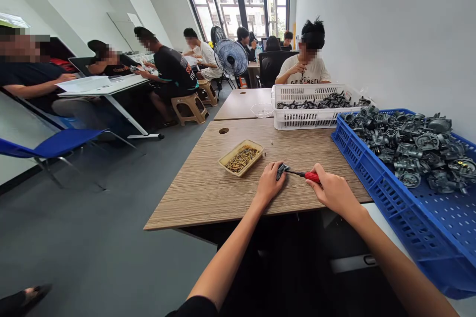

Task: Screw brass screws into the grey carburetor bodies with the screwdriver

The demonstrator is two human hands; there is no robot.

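My left hand is closed around a small dark grey metal carburetor, steadying it on the wood-grain table. In my right hand is a screwdriver with a red handle. Its thin dark shaft points left, and the tip meets the carburetor; the exact contact spot is too small to make out. Just beyond my left hand sits a cream tray holding many small brass-coloured parts. A few tiny loose pieces lie near the tray's right side.
At right, a blue crate holds many metal carburetors. Behind the table's middle stands a white basket of dark parts, with a person seated beyond it. Several people work at left, near a fan. A blue chair stands at left.
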